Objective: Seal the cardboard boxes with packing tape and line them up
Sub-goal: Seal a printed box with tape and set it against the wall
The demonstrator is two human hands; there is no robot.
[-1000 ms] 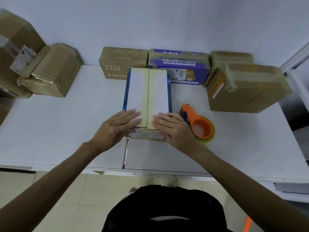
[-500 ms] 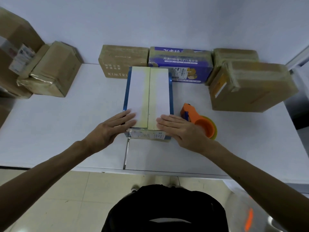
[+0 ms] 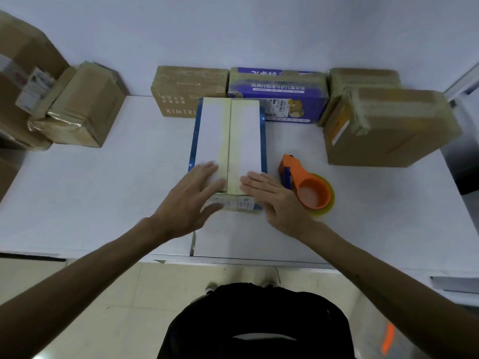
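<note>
A white box with blue edges (image 3: 229,136) stands in the middle of the white table (image 3: 103,190), a strip of yellowish tape along its centre seam. My left hand (image 3: 191,200) lies flat on the box's near left corner, fingers straight. On the near right corner rests my right hand (image 3: 272,195), also flat with straight fingers. An orange tape dispenser (image 3: 308,187) with a yellowish roll lies just right of the box, next to my right hand. Taped boxes stand along the back wall: a brown KIMTRU box (image 3: 186,89), a purple box (image 3: 280,94) and a brown box (image 3: 363,79).
A large taped brown box (image 3: 388,128) sits at the right in front of the back row. At the left, brown boxes (image 3: 80,110) are stacked beside the table. The table's front edge runs close to my body.
Both hands have stayed on the box's near end, shifting only slightly. The camera has tilted a little.
</note>
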